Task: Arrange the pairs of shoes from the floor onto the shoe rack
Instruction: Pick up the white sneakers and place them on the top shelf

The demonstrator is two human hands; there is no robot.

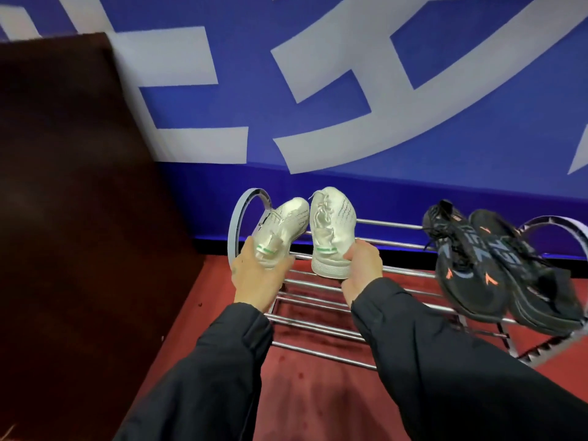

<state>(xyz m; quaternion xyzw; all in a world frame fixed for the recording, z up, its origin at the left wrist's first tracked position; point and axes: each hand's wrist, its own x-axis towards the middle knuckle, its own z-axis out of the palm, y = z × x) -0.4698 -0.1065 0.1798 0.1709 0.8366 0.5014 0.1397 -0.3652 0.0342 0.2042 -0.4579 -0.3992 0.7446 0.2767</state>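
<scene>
I hold a pair of white sneakers over the left end of a chrome shoe rack [397, 268]. My left hand [257, 275] grips the heel of the left white shoe [286, 221], which tilts toward the rack's round end hoop. My right hand [362, 272] grips the heel of the right white shoe [331, 230], toe pointing at the wall. A pair of black sneakers with orange marks [496, 265] lies side by side on the rack's right end.
A dark brown cabinet [73, 202] stands close on the left. A blue wall with large white lettering [318, 90] rises right behind the rack. Red carpet [318, 402] covers the floor under and before the rack.
</scene>
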